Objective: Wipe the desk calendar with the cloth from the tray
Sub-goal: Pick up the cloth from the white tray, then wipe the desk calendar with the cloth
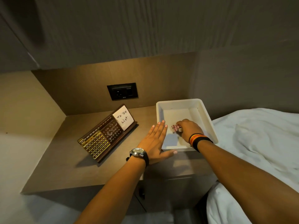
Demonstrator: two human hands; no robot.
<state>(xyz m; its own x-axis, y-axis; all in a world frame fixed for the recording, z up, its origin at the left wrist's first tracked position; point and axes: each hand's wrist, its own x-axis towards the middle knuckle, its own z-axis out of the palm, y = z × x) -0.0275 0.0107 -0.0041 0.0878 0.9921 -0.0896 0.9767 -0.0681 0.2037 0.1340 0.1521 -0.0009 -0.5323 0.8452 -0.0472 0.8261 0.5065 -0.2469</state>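
A brown desk calendar (pixel 103 136) with gold and dark date panels and a white "To Do List" note stands tilted on the bedside table, left of centre. To its right sits a white plastic tray (pixel 206 113). Inside the tray lies a small crumpled cloth (pixel 176 128), red-and-white patterned. My right hand (pixel 188 127) is in the tray with its fingers closed on the cloth. My left hand (pixel 156 140) lies flat with fingers spread, against the tray's left front corner, holding nothing.
The wooden table top (pixel 68 159) fills a niche with a black wall socket (pixel 122 91) on the back panel. A bed with white sheets (pixel 258 143) borders the table on the right. A cabinet door sits below the table front.
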